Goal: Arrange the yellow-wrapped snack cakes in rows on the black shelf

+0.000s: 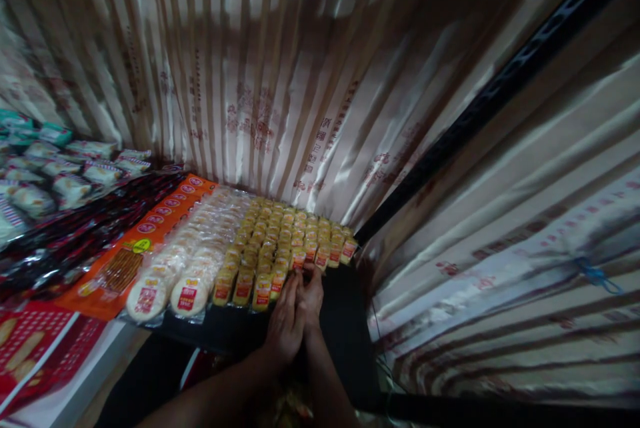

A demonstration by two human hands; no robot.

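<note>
My left hand and my right hand are close together at the front of a block of small yellow wrapped snack packets. The fingertips of both hands close on the lower part of one snack packet with a red label. Its bottom edge is hidden by the fingers. Other packets stand in tight rows to the left, front ones showing red labels, such as this near packet. Beside them lie two rows of round white wrapped crackers.
Further left are an orange snack bag, dark glossy packaged sticks and white wrapped packets. The black tabletop meets a striped curtain. A black pole slants up on the right. A red printed box is at lower left.
</note>
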